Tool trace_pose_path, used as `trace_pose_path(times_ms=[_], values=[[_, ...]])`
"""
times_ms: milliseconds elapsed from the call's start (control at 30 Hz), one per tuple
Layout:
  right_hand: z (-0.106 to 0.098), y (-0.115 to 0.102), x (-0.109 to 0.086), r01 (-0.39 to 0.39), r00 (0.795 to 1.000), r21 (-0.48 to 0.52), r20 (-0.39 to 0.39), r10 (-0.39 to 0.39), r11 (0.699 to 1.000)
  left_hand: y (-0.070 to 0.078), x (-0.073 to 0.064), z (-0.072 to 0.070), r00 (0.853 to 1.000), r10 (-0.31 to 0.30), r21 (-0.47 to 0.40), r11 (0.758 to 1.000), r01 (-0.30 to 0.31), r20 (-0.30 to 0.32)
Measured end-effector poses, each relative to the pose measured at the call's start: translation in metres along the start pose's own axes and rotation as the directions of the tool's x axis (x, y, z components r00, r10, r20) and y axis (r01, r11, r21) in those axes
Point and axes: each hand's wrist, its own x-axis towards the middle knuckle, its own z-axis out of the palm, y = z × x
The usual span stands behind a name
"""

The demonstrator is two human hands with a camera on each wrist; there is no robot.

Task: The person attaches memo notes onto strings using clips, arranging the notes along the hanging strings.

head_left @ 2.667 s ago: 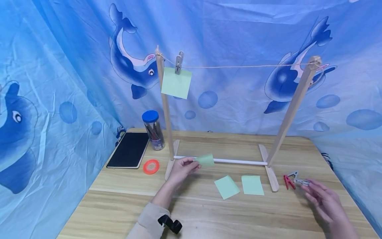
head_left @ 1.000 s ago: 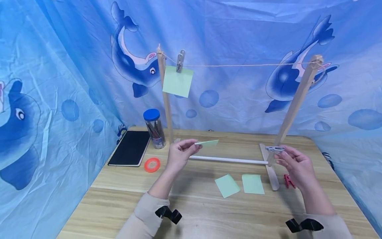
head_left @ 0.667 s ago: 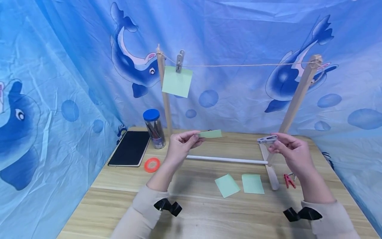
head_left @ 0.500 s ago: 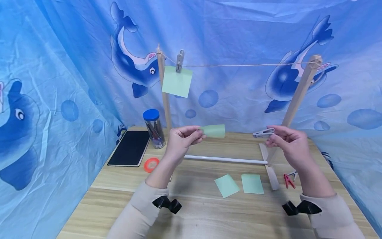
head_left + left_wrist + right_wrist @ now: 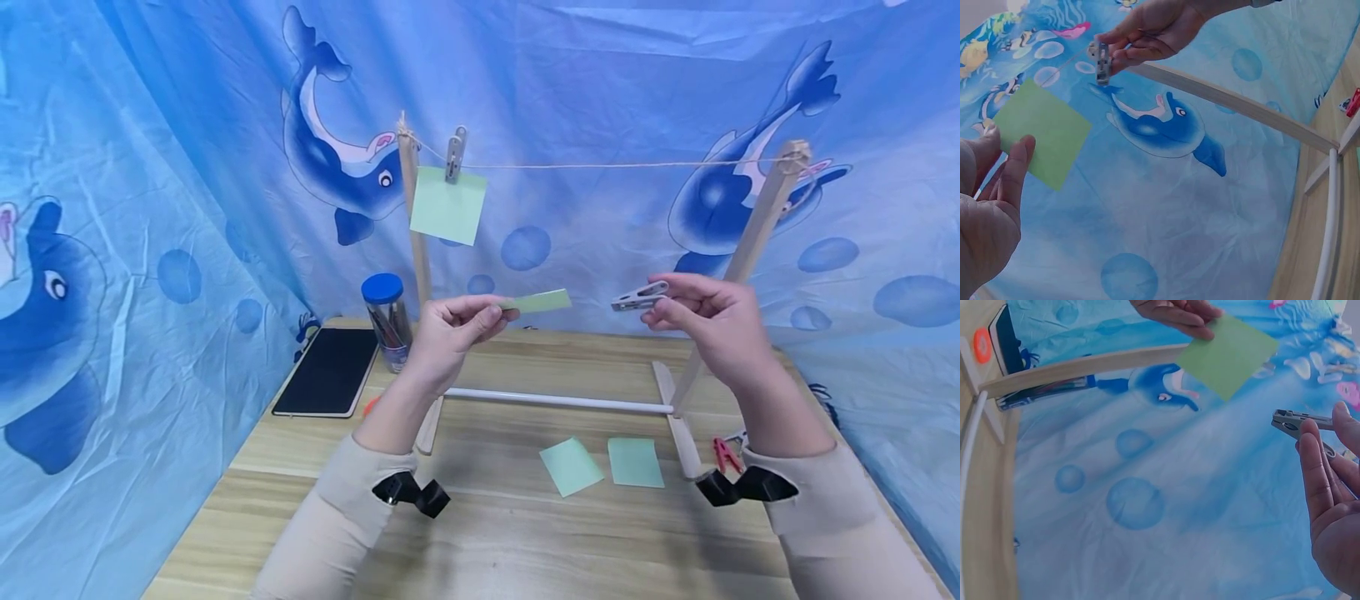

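My left hand (image 5: pixel 461 333) pinches a green sticky note (image 5: pixel 542 301) by its left edge, in the air below the string. In the left wrist view the held note (image 5: pixel 1044 134) shows as a flat square between thumb and fingers. My right hand (image 5: pixel 708 321) holds a grey clothespin (image 5: pixel 640 297) between thumb and fingers, its tip pointing left toward the note, with a gap between the two. A string (image 5: pixel 600 166) runs between two wooden posts. Near the left post another green note (image 5: pixel 448 207) hangs from it under a grey clothespin (image 5: pixel 455 154).
Two green notes (image 5: pixel 572 467) lie on the wooden table (image 5: pixel 525 542). A red clothespin (image 5: pixel 725 455) is at the right, partly behind my right wrist. A blue-lidded jar (image 5: pixel 384 312), black notebook (image 5: pixel 326 372) and mostly hidden orange tape roll (image 5: pixel 371 406) stand left. A white rod (image 5: pixel 562 401) joins the posts' feet.
My right hand has picked up the grey clothespin from the table at right and carried it up and left. My left hand has raised its note, and the two are now closer together.
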Motion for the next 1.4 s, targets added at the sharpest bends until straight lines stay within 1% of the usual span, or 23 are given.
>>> trace_pose_path(times_ms=[100,133,200,267,333,400,467,500,567,633,667,700,733,867,967,1033,1100,1167,1267,1333,1400], values=[[0.005,-0.010,0.012,0.052,0.998,0.024,0.041,-0.053,0.998,0.006,0.003,0.002,0.999,0.005,0.001,1.000,-0.005,-0.051],[0.007,-0.013,0.017,0.075,0.996,0.041,0.053,-0.078,0.996,0.009,0.005,0.003,0.997,0.014,0.013,1.000,-0.013,-0.071],[0.009,-0.021,0.026,0.131,0.988,0.026,0.081,-0.133,0.991,0.015,0.008,0.005,0.993,0.049,0.064,0.997,-0.042,-0.106],[0.012,-0.030,0.037,0.197,0.975,0.013,0.106,-0.197,0.980,0.022,0.012,0.007,0.986,0.089,0.126,0.989,-0.072,-0.141],[0.015,-0.040,0.048,0.264,0.957,-0.030,0.134,-0.258,0.964,0.030,0.017,0.009,0.977,0.134,0.193,0.976,-0.101,-0.163],[0.019,-0.052,0.059,0.322,0.938,-0.072,0.160,-0.307,0.944,0.038,0.022,0.012,0.970,0.165,0.237,0.964,-0.120,-0.178],[0.023,-0.064,0.069,0.374,0.920,-0.142,0.184,-0.347,0.916,0.045,0.027,0.014,0.965,0.185,0.258,0.957,-0.134,-0.187],[0.025,-0.071,0.075,0.401,0.911,-0.205,0.197,-0.364,0.893,0.048,0.029,0.016,0.962,0.192,0.266,0.954,-0.137,-0.192],[0.030,-0.082,0.085,0.439,0.896,-0.318,0.223,-0.384,0.840,0.053,0.034,0.018,0.959,0.196,0.264,0.955,-0.139,-0.203],[0.034,-0.092,0.096,0.460,0.888,-0.431,0.245,-0.390,0.776,0.056,0.038,0.020,0.959,0.193,0.261,0.956,-0.135,-0.210],[0.037,-0.096,0.102,0.452,0.892,-0.473,0.245,-0.380,0.756,0.056,0.040,0.020,0.959,0.189,0.259,0.957,-0.131,-0.212],[0.039,-0.100,0.107,0.434,0.901,-0.509,0.240,-0.362,0.743,0.057,0.042,0.020,0.960,0.185,0.256,0.958,-0.128,-0.212],[0.042,-0.102,0.113,0.414,0.910,-0.530,0.232,-0.343,0.740,0.057,0.043,0.020,0.961,0.181,0.252,0.960,-0.125,-0.210],[0.054,-0.109,0.134,0.270,0.963,-0.593,0.158,-0.220,0.759,0.056,0.050,0.018,0.967,0.157,0.241,0.964,-0.107,-0.198],[0.062,-0.109,0.149,0.197,0.980,-0.646,0.144,-0.135,0.738,0.054,0.054,0.018,0.972,0.134,0.232,0.969,-0.087,-0.194],[0.066,-0.109,0.157,0.162,0.985,-0.679,0.149,-0.082,0.716,0.053,0.057,0.018,0.973,0.126,0.236,0.969,-0.079,-0.192],[0.069,-0.108,0.163,0.137,0.987,-0.717,0.155,-0.035,0.684,0.052,0.060,0.019,0.973,0.117,0.234,0.970,-0.069,-0.197],[0.072,-0.107,0.169,0.109,0.988,-0.740,0.152,0.007,0.664,0.051,0.062,0.020,0.972,0.120,0.241,0.968,-0.070,-0.201],[0.073,-0.106,0.175,0.089,0.986,-0.773,0.157,0.053,0.629,0.052,0.065,0.022,0.970,0.128,0.245,0.967,-0.076,-0.206],[0.073,-0.106,0.178,0.080,0.983,-0.780,0.165,0.080,0.620,0.053,0.065,0.024,0.969,0.147,0.264,0.960,-0.091,-0.199],[0.072,-0.106,0.181,0.076,0.979,-0.778,0.178,0.103,0.623,0.055,0.066,0.026,0.967,0.163,0.281,0.954,-0.104,-0.195]])
